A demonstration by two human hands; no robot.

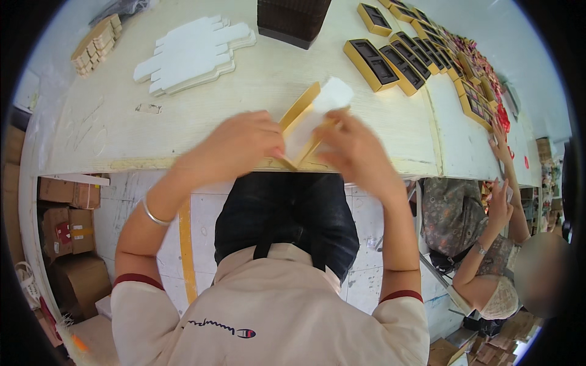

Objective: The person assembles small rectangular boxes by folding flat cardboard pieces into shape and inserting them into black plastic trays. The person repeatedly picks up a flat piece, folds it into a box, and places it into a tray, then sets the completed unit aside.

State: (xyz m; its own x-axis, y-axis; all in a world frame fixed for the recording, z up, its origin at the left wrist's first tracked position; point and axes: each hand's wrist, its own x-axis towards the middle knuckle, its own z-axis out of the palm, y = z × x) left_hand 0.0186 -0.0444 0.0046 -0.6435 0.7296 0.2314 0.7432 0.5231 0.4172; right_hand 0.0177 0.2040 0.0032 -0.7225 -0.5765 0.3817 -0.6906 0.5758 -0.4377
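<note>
A partly folded cardboard box [300, 131], gold outside and white inside, lies at the table's near edge in front of me. Its left wall stands up and a white flap extends at the far end. My left hand [247, 141] is closed on the near left corner of the box. At the right wall, my right hand [354, 143] has its fingers bent around the gold edge, somewhat blurred by motion. Beyond the left hand lies a stack of flat white box blanks [192, 53]. A dark brown stack of trays [292, 21] stands at the far middle.
Gold boxes with dark inserts [372, 64] stand in rows at the far right. Small folded card pieces [97, 44] are piled at the far left. A co-worker's hand [500, 204] is at the table's right part. Brown cartons [67, 232] sit below on the left.
</note>
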